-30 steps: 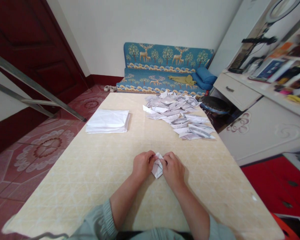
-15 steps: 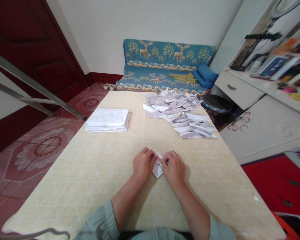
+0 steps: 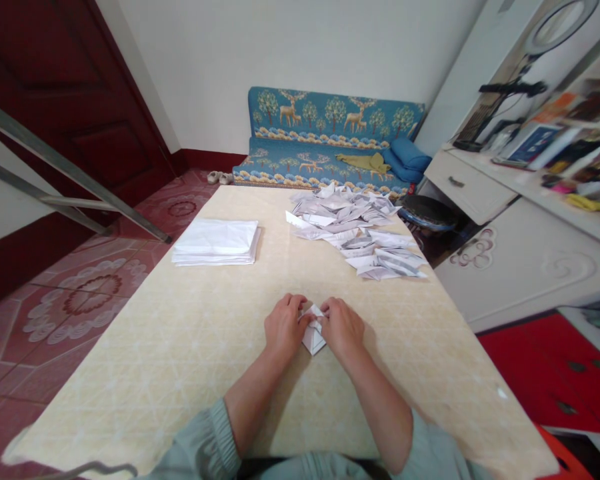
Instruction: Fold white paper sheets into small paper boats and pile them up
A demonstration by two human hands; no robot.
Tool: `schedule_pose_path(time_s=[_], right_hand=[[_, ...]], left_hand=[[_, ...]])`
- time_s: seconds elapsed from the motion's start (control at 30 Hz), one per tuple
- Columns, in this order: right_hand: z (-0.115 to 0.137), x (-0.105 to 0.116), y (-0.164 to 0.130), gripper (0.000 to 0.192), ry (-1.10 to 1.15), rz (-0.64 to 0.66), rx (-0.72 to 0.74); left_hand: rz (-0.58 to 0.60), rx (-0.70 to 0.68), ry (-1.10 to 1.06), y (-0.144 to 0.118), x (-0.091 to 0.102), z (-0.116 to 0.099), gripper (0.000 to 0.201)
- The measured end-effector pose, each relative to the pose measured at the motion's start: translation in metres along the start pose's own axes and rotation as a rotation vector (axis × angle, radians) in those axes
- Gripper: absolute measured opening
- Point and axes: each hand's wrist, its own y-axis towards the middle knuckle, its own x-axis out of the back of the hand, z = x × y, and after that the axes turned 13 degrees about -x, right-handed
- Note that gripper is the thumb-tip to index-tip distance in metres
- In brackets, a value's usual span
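While both hands (image 3: 313, 327) pinch it, the folded paper (image 3: 313, 337) sits between their grip.

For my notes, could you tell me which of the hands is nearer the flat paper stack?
Left. The left hand lies on the side of the flat paper stack; the right hand lies beyond it, farther off.
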Motion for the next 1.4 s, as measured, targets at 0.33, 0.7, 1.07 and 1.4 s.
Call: schedule_pose_path(time_s=[0.33,0.7,1.07,1.4], right_hand=[[-0.016,-0.011,0.004,0.005,0.383,-0.013,0.116],[-0.018,-0.023,0.005,0.012,0.961,0.16,0.166],[-0.023,-0.019,0.004,0.013,1.142,0.098,0.108],[-0.027,-0.025,0.006,0.015,1.19,0.173,0.075]], left_hand=[[-0.084,-0.073,-0.109,-0.001,0.001,0.005,0.02],[-0.107,-0.11,-0.664,0.003,-0.007,0.014,0.024],[-0.088,-0.032,-0.84,0.003,-0.01,0.016,0.028],[-0.037,-0.023,-0.973,0.002,-0.009,0.015,0.033]])
